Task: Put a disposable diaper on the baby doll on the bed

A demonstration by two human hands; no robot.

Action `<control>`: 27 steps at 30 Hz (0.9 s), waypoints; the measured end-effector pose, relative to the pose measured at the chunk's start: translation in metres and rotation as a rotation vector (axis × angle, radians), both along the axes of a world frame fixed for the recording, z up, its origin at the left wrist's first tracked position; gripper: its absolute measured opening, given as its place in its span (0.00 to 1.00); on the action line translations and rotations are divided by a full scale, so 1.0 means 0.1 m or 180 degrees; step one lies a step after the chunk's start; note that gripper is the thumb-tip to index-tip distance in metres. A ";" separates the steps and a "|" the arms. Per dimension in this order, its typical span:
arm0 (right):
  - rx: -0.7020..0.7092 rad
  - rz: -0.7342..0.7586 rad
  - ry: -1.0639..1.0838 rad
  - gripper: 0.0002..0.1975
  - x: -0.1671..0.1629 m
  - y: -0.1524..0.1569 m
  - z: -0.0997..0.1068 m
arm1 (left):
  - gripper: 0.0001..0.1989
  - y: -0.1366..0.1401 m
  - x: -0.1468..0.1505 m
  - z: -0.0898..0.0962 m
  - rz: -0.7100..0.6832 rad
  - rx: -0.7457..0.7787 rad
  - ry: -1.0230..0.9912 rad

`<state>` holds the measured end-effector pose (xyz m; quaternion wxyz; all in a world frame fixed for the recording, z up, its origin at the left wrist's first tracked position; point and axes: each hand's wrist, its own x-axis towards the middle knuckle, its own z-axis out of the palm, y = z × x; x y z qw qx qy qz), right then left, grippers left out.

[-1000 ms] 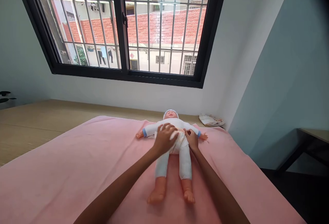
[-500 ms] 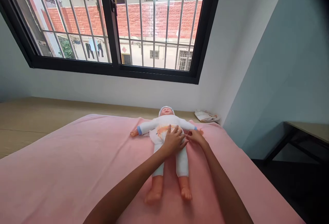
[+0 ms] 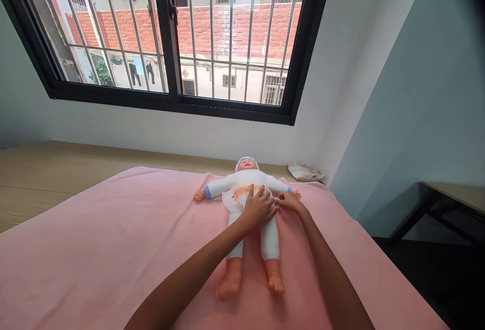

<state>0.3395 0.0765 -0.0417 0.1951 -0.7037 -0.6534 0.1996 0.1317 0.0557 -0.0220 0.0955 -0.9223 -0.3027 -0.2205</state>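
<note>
A baby doll (image 3: 248, 176) in a white outfit with blue cuffs and a cap lies on its back, arms spread, feet toward me. Around its hips sits a white diaper (image 3: 238, 193) with an orange print. My left hand (image 3: 258, 207) rests flat on the diaper's front, fingers spread, and covers much of it. At the diaper's right side, my right hand (image 3: 288, 201) has its fingers pinched together on the edge. Exactly which part of the diaper it grips is partly hidden.
Pink cloth (image 3: 132, 229) covers the bed around the doll. A folded white packet or diaper (image 3: 305, 172) lies by the wall at the back right. Beyond is a barred window (image 3: 235, 110); a dark-legged table (image 3: 454, 193) stands at right.
The whole view has shifted slightly. Both hands stay at the diaper in nearly the same positions, and the doll lies as before.
</note>
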 end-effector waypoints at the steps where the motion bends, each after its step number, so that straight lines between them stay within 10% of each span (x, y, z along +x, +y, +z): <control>1: -0.0105 0.0120 0.0124 0.10 0.03 -0.04 0.08 | 0.23 0.00 0.00 0.00 0.0010 0.0006 -0.0003; 11: -0.0269 0.0850 0.0958 0.21 0.15 -0.36 0.68 | 0.15 0.02 -0.05 0.01 -0.0132 0.0189 0.0074; 27: 0.0623 0.0942 0.1634 0.22 -0.47 -0.17 0.54 | 0.21 -0.12 0.05 -0.03 -0.0201 0.0421 0.0002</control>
